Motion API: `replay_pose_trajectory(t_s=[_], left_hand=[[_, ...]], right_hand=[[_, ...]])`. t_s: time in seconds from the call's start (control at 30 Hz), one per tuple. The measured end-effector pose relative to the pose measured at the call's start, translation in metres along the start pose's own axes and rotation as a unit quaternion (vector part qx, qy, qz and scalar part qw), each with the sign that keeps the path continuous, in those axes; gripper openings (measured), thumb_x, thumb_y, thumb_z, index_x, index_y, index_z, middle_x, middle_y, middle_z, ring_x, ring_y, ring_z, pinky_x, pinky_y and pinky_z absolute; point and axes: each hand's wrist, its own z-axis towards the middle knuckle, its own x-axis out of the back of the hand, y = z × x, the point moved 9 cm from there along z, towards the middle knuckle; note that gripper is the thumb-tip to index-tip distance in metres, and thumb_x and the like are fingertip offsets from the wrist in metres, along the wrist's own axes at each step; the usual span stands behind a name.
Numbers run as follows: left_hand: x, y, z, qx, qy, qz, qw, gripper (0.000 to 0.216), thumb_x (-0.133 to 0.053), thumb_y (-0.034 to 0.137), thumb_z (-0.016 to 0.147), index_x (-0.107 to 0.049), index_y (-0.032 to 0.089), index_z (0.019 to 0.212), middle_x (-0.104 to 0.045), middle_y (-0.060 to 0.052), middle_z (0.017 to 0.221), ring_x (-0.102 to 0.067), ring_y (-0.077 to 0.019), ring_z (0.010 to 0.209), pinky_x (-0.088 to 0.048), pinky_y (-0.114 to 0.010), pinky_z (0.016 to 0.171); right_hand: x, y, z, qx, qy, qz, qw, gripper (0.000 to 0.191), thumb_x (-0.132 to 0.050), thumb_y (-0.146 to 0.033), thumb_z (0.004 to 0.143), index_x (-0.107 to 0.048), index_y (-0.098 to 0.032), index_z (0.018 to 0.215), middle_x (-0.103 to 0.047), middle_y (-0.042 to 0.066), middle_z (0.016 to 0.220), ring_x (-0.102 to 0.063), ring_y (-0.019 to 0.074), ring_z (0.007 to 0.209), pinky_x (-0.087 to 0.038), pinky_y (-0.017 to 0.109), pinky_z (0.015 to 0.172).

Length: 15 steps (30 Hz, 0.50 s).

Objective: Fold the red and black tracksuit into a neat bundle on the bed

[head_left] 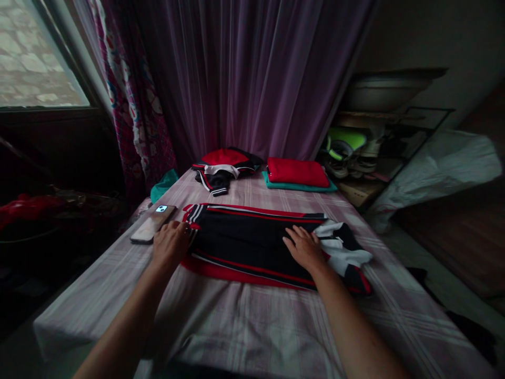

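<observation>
Left hand, right hand: fingers flat on one garment | one phone | two piles

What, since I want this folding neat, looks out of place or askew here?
The black garment lies flat by the left hand, but its end beyond the right hand is bunched. At the back, the red-and-black garment is heaped loosely, unlike the flat red stack beside it.

Both forearms ran off the bottom edge. The right hand covered part of the black garment. The screen of the phone was too small to read. Items on the shelf at upper right were blurred in shadow. The window was cut by the left edge.
</observation>
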Motion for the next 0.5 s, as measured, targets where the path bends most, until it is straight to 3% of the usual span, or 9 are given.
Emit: replay_pose_trajectory(t_s=[0.13, 0.23, 0.37, 0.5], left_hand=[[-0.004, 0.038, -0.001, -0.101, 0.054, -0.028, 0.993, 0.041, -0.044, 0.033, 0.095, -0.063, 0.024, 0.13, -0.053, -0.009, 0.148, -0.047, -0.0303, 0.136, -0.035, -0.05, 0.113], [-0.009, 0.074, 0.005, -0.179, 0.06, -0.053, 0.981, 0.045, -0.04, 0.039, 0.098, -0.059, 0.024, 0.136, -0.049, -0.007, 0.151, -0.039, -0.0285, 0.143, -0.024, -0.052, 0.12], [-0.011, 0.099, 0.036, -0.193, 0.057, -0.046, 0.979, 0.053, -0.036, 0.045, 0.099, -0.051, 0.02, 0.144, -0.043, -0.009, 0.156, -0.03, -0.0296, 0.148, -0.02, -0.053, 0.121], [-0.024, 0.096, 0.071, -0.15, 0.03, -0.028, 0.988, 0.058, -0.033, 0.047, 0.099, -0.044, 0.018, 0.149, -0.036, -0.013, 0.159, -0.027, -0.0313, 0.149, -0.017, -0.055, 0.121]], right_hand=[[0.002, -0.001, -0.002, -0.01, -0.002, -0.006, 1.0, 0.046, -0.038, -0.038, 0.101, -0.053, -0.024, 0.142, -0.045, 0.01, 0.154, -0.036, 0.0268, 0.143, -0.022, 0.054, 0.116], [0.016, -0.015, -0.004, -0.013, 0.024, 0.003, 1.0, 0.048, -0.04, -0.038, 0.099, -0.051, -0.023, 0.144, -0.042, 0.012, 0.156, -0.034, 0.0293, 0.144, -0.022, 0.057, 0.115], [0.047, -0.074, 0.002, 0.064, 0.08, 0.052, 0.993, 0.051, -0.039, -0.041, 0.099, -0.046, -0.024, 0.147, -0.037, 0.012, 0.158, -0.031, 0.028, 0.145, -0.019, 0.055, 0.117], [0.053, -0.131, 0.028, 0.125, 0.057, 0.103, 0.985, 0.053, -0.033, -0.045, 0.101, -0.041, -0.025, 0.15, -0.036, 0.01, 0.159, -0.028, 0.0237, 0.147, -0.019, 0.052, 0.118]])
